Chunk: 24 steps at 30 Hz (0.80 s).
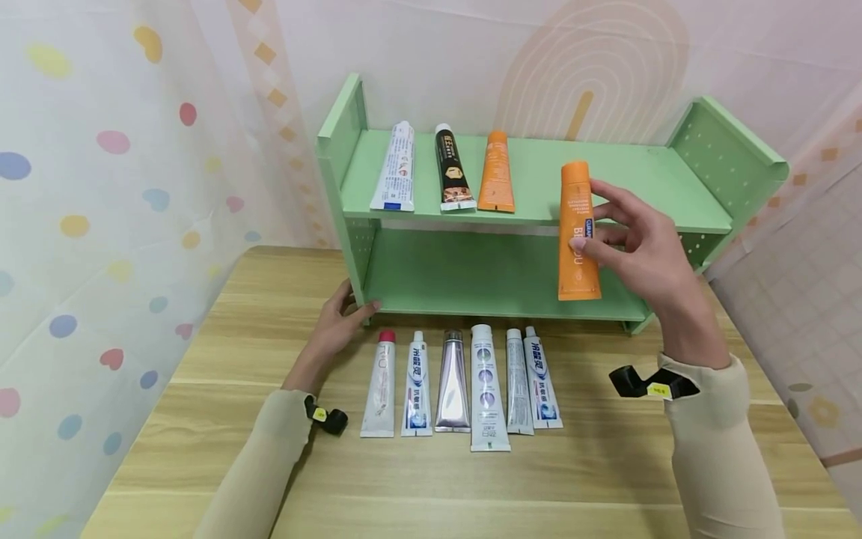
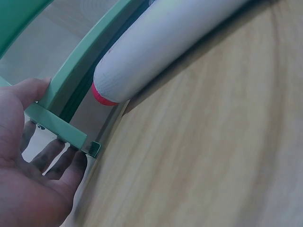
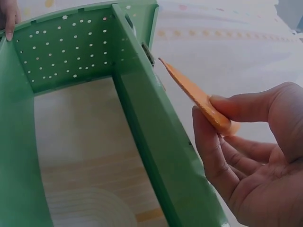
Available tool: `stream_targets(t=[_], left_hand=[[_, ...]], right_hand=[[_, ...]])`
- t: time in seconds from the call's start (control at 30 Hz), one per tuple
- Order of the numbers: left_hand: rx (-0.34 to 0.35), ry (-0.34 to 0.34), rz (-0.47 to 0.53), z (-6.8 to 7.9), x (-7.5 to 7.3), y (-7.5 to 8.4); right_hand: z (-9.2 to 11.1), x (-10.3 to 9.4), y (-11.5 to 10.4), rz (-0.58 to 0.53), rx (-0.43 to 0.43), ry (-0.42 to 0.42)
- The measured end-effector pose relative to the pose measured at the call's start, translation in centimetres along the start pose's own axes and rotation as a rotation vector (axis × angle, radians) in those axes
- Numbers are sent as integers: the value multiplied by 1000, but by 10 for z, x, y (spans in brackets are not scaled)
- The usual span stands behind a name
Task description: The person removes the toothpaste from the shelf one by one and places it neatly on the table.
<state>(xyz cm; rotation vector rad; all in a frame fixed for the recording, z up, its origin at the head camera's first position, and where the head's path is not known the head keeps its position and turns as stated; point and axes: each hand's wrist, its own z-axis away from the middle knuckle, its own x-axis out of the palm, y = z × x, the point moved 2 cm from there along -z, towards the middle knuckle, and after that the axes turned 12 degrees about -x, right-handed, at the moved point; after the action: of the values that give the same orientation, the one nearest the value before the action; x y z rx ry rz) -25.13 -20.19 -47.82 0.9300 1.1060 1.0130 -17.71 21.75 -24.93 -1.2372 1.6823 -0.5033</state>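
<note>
In my right hand (image 1: pixel 646 247) is an orange toothpaste tube (image 1: pixel 578 262), pinched between thumb and fingers. It is held upright, cap up, in front of the green two-tier shelf (image 1: pixel 505 278); the right wrist view shows its thin edge. My left hand (image 1: pixel 337 322) grips the lower left front corner of the shelf, the thumb on the near side and the fingers behind the post (image 2: pixel 57 125). On the upper tier lie a white tube (image 1: pixel 397 168), a black tube (image 1: pixel 453 168) and another orange tube (image 1: pixel 497 174), side by side, caps toward the back.
Several tubes lie in a row on the wooden table (image 1: pixel 431 494) before the shelf: a red-capped one (image 1: pixel 379 389), a silver one (image 1: pixel 453 385), a long white one (image 1: pixel 488 389) and others in white and blue. A patterned curtain (image 1: pixel 135 150) hangs behind.
</note>
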Motion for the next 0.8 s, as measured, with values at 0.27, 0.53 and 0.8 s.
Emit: stream_targets(t=[0.27, 0.53, 0.8], left_hand=[[2, 14, -10, 2, -2, 0], [2, 17, -21, 2, -1, 1], [-16, 2, -13, 0, 0, 3]], right_hand=[[16, 6, 16, -50, -69, 9], [32, 9, 25, -110, -105, 26], [45, 9, 34, -112, -91, 19]])
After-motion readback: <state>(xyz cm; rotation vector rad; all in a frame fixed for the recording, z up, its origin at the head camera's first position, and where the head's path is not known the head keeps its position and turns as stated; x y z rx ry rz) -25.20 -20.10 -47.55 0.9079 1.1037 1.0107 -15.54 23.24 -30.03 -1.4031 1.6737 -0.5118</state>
